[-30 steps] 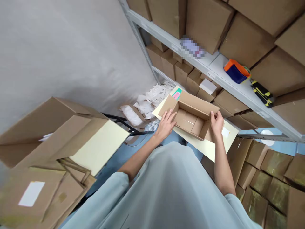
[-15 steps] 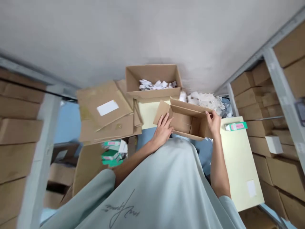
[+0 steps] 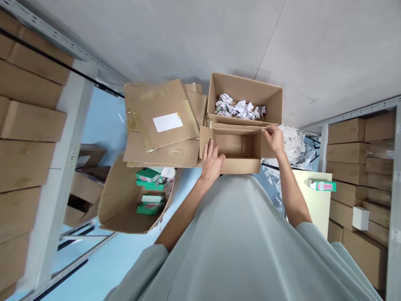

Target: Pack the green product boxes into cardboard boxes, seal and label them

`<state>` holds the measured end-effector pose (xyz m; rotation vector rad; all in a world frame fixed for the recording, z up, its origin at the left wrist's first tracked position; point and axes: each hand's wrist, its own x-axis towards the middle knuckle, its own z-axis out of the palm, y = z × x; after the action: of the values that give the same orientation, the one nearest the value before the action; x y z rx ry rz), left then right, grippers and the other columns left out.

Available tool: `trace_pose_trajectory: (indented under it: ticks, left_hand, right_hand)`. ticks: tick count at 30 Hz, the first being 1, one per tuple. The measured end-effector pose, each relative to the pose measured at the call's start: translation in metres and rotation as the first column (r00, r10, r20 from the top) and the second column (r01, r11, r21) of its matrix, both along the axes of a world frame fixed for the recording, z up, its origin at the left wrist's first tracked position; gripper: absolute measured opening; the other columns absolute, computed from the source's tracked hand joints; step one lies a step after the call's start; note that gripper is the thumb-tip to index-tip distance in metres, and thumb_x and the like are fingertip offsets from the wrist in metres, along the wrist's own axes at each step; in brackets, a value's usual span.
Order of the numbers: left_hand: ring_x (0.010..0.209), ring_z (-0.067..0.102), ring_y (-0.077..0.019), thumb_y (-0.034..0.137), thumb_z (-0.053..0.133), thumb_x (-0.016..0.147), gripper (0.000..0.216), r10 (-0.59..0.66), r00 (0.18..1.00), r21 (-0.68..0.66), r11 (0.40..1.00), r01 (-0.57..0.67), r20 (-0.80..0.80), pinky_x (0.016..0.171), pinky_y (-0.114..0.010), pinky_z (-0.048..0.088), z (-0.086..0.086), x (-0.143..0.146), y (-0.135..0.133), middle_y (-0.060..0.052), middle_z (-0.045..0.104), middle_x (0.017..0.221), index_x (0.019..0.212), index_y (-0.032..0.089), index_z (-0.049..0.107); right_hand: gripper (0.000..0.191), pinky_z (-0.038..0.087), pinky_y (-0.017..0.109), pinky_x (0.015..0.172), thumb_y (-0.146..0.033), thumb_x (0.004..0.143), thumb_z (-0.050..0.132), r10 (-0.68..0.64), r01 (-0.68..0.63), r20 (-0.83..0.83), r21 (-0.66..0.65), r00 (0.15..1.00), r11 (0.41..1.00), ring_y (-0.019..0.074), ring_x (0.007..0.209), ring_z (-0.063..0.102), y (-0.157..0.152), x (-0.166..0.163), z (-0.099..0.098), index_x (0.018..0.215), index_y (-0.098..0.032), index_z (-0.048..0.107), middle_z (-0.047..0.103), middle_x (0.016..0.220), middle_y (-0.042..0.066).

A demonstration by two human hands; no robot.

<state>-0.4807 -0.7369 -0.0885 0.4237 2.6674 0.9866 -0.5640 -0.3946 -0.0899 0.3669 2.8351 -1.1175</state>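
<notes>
An open, empty cardboard box [image 3: 240, 166] stands upright right in front of my body, with its side flaps folded outward. My left hand [image 3: 212, 163] lies at its left end, fingers stretched out over the left flap and edge. At the opposite end my right hand [image 3: 275, 140] pinches the right flap near its upper corner. Just behind is a larger open carton [image 3: 247, 85] with crumpled paper [image 3: 239, 108] inside.
Flattened cardboard sheets [image 3: 166, 152] are stacked to the left. Below them, a big open carton [image 3: 117, 200] holds several green-and-white small boxes [image 3: 150, 205]. Another small green box [image 3: 322, 185] lies on a pale board [image 3: 308, 200]. Loaded shelves stand on both sides; white scraps [image 3: 293, 144] lie at right.
The empty box has turned from slanted to level and sits closer against the larger carton. Both hands have stayed at its ends. My view has shifted, showing more of the left carton.
</notes>
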Motion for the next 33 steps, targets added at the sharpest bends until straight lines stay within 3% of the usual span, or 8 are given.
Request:
trace_pose_trajectory:
  ticks: [4, 7, 10, 15, 21, 27, 30, 33]
  left_hand:
    - [0.175, 0.033, -0.0419, 0.02, 0.063, 0.102, 0.034, 0.107, 0.994, 0.08, 0.991, -0.106, 0.0, 0.145, -0.067, 0.028, 0.016, -0.038, 0.011, -0.018, 0.047, 0.18, 0.135, 0.019, 0.074]
    - [0.179, 0.021, -0.0402, 0.015, 0.065, 0.099, 0.06, 0.182, 0.981, 0.125, 0.977, -0.172, -0.073, 0.146, -0.068, 0.022, 0.023, -0.088, 0.017, -0.018, 0.035, 0.186, 0.159, 0.018, 0.056]
    - [0.179, 0.02, -0.0405, 0.01, 0.065, 0.096, 0.053, 0.204, 0.975, 0.142, 0.971, -0.191, -0.085, 0.145, -0.069, 0.021, 0.016, -0.136, 0.018, -0.017, 0.047, 0.177, 0.148, 0.018, 0.063]
    - [0.15, 0.059, -0.0402, 0.01, 0.061, 0.099, 0.024, 0.165, 0.985, 0.018, 0.986, -0.164, -0.043, 0.135, -0.064, 0.041, 0.006, -0.171, 0.018, -0.015, 0.073, 0.137, 0.116, 0.021, 0.074]
    - [0.121, 0.073, -0.0339, 0.014, 0.053, 0.107, 0.024, 0.143, 0.989, -0.163, 0.976, -0.145, -0.026, 0.132, -0.055, 0.045, 0.017, -0.168, 0.024, -0.013, 0.077, 0.118, 0.116, 0.022, 0.073]
    - [0.133, 0.072, -0.0329, 0.013, 0.055, 0.106, 0.024, 0.167, 0.985, -0.171, 0.97, -0.17, -0.031, 0.132, -0.053, 0.046, 0.014, -0.165, 0.023, -0.012, 0.078, 0.124, 0.115, 0.024, 0.074]
    - [0.133, 0.072, -0.0331, 0.014, 0.057, 0.106, 0.022, 0.177, 0.984, -0.17, 0.969, -0.179, -0.027, 0.132, -0.053, 0.046, 0.014, -0.166, 0.023, -0.013, 0.079, 0.125, 0.115, 0.024, 0.074]
    - [0.136, 0.071, -0.0333, 0.016, 0.058, 0.107, 0.02, 0.188, 0.981, -0.158, 0.969, -0.192, -0.04, 0.133, -0.052, 0.045, 0.013, -0.166, 0.024, -0.013, 0.078, 0.125, 0.115, 0.024, 0.074]
  right_hand:
    - [0.04, 0.061, 0.043, 0.091, -0.058, 0.108, 0.063, 0.063, -0.064, 0.013, 0.079, 0.998, 0.995, 0.0284, 0.09, 0.075, 0.004, -0.008, 0.005, 0.103, -0.021, 0.079, 0.083, 0.101, 0.013]
    - [0.041, 0.06, 0.044, 0.089, -0.056, 0.109, 0.06, 0.09, -0.097, 0.052, 0.165, 0.995, 0.982, 0.0288, 0.085, 0.074, 0.011, -0.011, 0.016, 0.102, -0.02, 0.08, 0.081, 0.1, 0.014]
    - [0.04, 0.061, 0.044, 0.088, -0.054, 0.11, 0.06, 0.102, -0.118, 0.088, 0.198, 0.991, 0.973, 0.0273, 0.081, 0.073, 0.013, -0.022, 0.035, 0.105, -0.019, 0.08, 0.08, 0.105, 0.014]
    - [0.037, 0.061, 0.041, 0.096, -0.049, 0.114, 0.059, 0.28, -0.274, -0.001, 0.196, 0.96, 0.942, 0.0287, 0.098, 0.077, -0.021, -0.097, 0.057, 0.129, -0.02, 0.077, 0.079, 0.122, 0.014]
    - [0.044, 0.06, 0.048, 0.108, -0.032, 0.105, 0.072, 0.623, -0.71, 0.343, 0.279, 0.703, 0.646, 0.0387, 0.128, 0.076, -0.122, -0.226, 0.005, 0.148, -0.021, 0.072, 0.082, 0.137, 0.018]
    - [0.048, 0.053, 0.051, 0.118, -0.012, 0.103, 0.058, 0.705, -0.91, 0.576, 0.251, 0.414, 0.329, 0.0404, 0.142, 0.07, -0.184, -0.266, -0.053, 0.148, -0.005, 0.073, 0.073, 0.15, 0.03]
    - [0.048, 0.052, 0.051, 0.116, -0.009, 0.103, 0.051, 0.74, -0.928, 0.56, 0.252, 0.372, 0.276, 0.0407, 0.139, 0.071, -0.183, -0.263, -0.052, 0.145, -0.005, 0.076, 0.074, 0.147, 0.03]
    - [0.044, 0.054, 0.051, 0.109, -0.018, 0.105, 0.057, 0.759, -0.881, 0.452, 0.308, 0.469, 0.36, 0.0417, 0.13, 0.073, -0.162, -0.251, -0.025, 0.144, -0.008, 0.075, 0.078, 0.141, 0.028]
